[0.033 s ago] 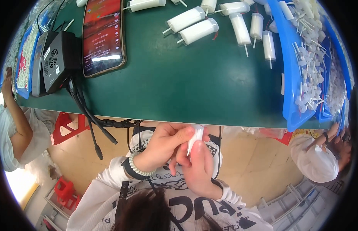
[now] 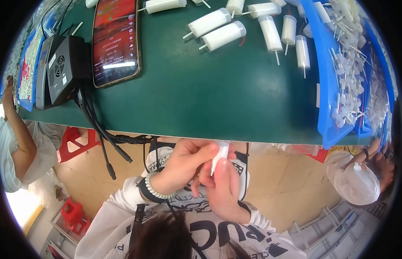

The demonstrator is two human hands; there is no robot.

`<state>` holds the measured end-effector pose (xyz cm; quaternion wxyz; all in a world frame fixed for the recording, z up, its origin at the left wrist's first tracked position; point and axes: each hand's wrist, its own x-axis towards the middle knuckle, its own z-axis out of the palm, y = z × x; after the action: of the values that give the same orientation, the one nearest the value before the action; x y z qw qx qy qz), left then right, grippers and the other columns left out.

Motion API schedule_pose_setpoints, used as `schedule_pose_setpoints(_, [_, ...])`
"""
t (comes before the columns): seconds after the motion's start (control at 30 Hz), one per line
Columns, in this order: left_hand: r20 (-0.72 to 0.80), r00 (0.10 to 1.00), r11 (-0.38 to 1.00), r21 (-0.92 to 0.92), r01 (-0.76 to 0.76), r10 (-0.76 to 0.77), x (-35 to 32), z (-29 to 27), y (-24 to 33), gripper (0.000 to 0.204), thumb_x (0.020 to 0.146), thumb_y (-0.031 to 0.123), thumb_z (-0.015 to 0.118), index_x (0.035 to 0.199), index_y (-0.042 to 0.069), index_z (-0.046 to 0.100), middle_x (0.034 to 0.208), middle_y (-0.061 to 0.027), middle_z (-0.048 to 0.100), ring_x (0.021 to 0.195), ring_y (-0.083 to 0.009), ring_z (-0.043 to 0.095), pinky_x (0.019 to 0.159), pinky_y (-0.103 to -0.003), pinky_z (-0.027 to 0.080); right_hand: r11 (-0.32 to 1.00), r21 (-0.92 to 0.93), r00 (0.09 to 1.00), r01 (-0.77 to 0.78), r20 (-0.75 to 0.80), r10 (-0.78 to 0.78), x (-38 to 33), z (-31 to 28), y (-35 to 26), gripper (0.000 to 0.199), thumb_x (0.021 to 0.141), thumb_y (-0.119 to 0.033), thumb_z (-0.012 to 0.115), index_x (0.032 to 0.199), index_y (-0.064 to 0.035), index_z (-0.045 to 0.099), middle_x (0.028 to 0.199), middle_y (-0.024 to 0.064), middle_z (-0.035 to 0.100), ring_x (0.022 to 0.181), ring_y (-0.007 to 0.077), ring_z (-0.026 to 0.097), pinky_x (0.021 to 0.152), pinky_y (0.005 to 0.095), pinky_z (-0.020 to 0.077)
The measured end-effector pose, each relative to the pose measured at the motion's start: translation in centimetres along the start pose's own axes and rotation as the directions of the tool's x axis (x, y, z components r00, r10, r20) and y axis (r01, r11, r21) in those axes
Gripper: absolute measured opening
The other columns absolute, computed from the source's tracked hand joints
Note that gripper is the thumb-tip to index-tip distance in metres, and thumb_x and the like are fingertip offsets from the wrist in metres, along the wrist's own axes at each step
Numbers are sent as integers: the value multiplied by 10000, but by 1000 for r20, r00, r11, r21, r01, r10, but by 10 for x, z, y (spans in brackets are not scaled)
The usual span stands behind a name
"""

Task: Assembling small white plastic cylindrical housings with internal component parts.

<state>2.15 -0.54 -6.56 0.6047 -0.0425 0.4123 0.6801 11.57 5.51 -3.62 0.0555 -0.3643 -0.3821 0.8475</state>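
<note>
Just in front of the table's near edge, both my hands hold one small white tube (image 2: 220, 157), its thin white stem pointing down toward me. My left hand (image 2: 183, 166) is closed, its thumb pressed along the upper part of the tube. The thumb and fingers of my right hand (image 2: 224, 185) pinch the lower end, near the stem. Fingers cover part of the tube. Similar white cylinders in clear sleeves, such as this one (image 2: 223, 36), lie at the far side of the green table (image 2: 201, 95); several have stems and a few show red thread.
A phone (image 2: 117, 43) with a lit screen lies at far left, beside a black box (image 2: 69, 67) whose cables (image 2: 95, 125) hang over the edge. Blue trays (image 2: 325, 116) with white stemmed parts stand right. Another person's arm (image 2: 19, 129) shows left; one more person (image 2: 356, 177) sits right.
</note>
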Motion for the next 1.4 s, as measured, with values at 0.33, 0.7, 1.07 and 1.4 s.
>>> schedule_pose_setpoints(0.33, [96,991,962,-264,-64,92,5,-1,-25,356,907,254,485,1105,-39,527,1062,-180,574,770,-179,625,352,-197,481,961,-265,997,-81,-12,81,1,-6,-27,355,959,-264,278,774,-1,429,552,-9,330,484,80,359,460,292,483])
schedule_pose_setpoints(0.7, [108,991,963,-262,-54,85,8,-5,-16,327,914,228,472,1088,-41,535,1047,-175,575,592,-145,608,295,-189,434,971,-237,999,-36,10,40,6,-1,-22,368,958,-281,251,808,10,420,550,6,343,456,122,404,461,322,489])
schedule_pose_setpoints(1.07, [198,966,984,99,150,-167,3,-15,22,284,901,165,502,1103,-34,511,763,-53,574,551,-90,579,343,-185,446,999,-6,996,52,76,-52,15,-10,8,424,946,-388,263,875,-2,422,556,13,340,483,127,410,454,344,501])
schedule_pose_setpoints(1.4, [156,983,995,23,96,-98,3,-9,17,271,880,158,537,1071,-33,552,712,-39,563,516,-56,529,338,-169,427,997,72,960,33,277,-51,21,-28,2,380,958,-314,264,857,16,423,627,22,375,524,108,394,553,342,511])
